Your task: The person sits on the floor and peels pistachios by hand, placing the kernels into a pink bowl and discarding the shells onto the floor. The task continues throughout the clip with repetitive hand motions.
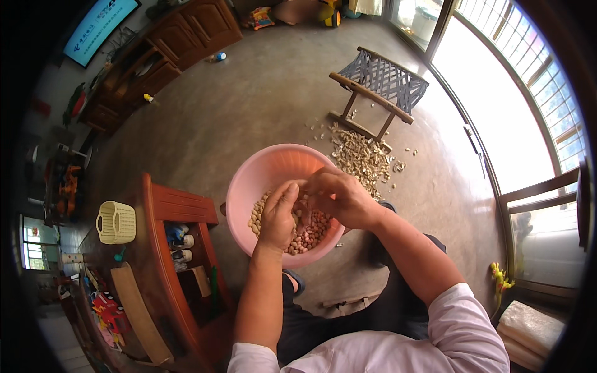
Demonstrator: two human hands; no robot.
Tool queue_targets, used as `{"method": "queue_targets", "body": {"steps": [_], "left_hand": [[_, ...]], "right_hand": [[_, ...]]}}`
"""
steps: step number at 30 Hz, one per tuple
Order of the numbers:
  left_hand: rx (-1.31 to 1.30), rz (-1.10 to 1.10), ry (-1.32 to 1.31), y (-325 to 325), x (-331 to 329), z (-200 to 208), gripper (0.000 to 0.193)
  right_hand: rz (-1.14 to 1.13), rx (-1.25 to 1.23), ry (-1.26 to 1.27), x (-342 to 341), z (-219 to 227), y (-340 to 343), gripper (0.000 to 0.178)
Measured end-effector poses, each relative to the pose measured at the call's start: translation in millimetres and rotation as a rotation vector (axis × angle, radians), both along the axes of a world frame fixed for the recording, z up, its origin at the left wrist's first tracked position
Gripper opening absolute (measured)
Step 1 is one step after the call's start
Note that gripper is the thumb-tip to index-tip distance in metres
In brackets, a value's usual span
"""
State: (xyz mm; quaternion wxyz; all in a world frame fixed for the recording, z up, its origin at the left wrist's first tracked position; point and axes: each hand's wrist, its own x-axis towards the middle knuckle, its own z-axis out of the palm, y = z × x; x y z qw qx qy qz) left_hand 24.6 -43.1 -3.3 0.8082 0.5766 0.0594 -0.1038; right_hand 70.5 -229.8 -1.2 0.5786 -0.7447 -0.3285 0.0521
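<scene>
A pink plastic basin (235, 214) stands in front of me, between my feet. Tan, unshelled peanuts (255, 219) lie along its left side, and reddish peanut kernels (316, 231) cover the lower right of its bottom. Over the basin, my left hand (281, 214) is curled, thumb up, with its fingertips meeting my right hand (343, 196). The right hand reaches in from the right, its fingers bent and pinched toward the left. Whatever sits between the fingers is too small and hidden to make out.
Peanut shells (362, 160) are heaped on the floor beyond the basin, beside a folding stool (385, 78) with a woven seat. A reddish wooden cabinet (180, 208) with shoes inside stands close on the left. Glass doors (497, 124) run along the right.
</scene>
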Motion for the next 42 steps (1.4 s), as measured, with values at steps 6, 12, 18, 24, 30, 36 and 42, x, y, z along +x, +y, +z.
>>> {"method": "queue_targets", "body": {"steps": [6,12,18,24,30,36,42], "left_hand": [[0.176,-0.026,-0.173,11.7,-7.1,-4.4,0.022],[0.213,-0.044,-0.184,13.6,-10.3,-3.4,0.019],[0.296,-0.049,-0.239,18.5,-12.8,2.4,0.015],[0.459,-0.106,-0.363,18.8,-14.8,2.1,0.013],[0.5,-0.084,-0.371,18.3,-17.6,4.9,0.012],[0.561,-0.041,-0.426,17.3,-19.6,4.5,0.009],[0.659,0.021,-0.505,11.6,-20.6,11.9,0.009]], "right_hand": [[-0.133,-0.03,-0.05,-6.5,2.3,0.3,0.012],[-0.117,-0.078,-0.051,-11.3,5.5,5.0,0.012],[0.003,-0.029,0.245,-8.1,15.2,-1.0,0.013],[0.065,-0.175,0.124,-4.7,16.8,-7.3,0.015],[0.035,-0.167,0.134,-8.2,12.3,-2.1,0.015],[0.01,-0.082,0.065,-12.3,8.5,4.8,0.013],[0.026,-0.03,0.121,-11.5,5.2,6.6,0.012]]}}
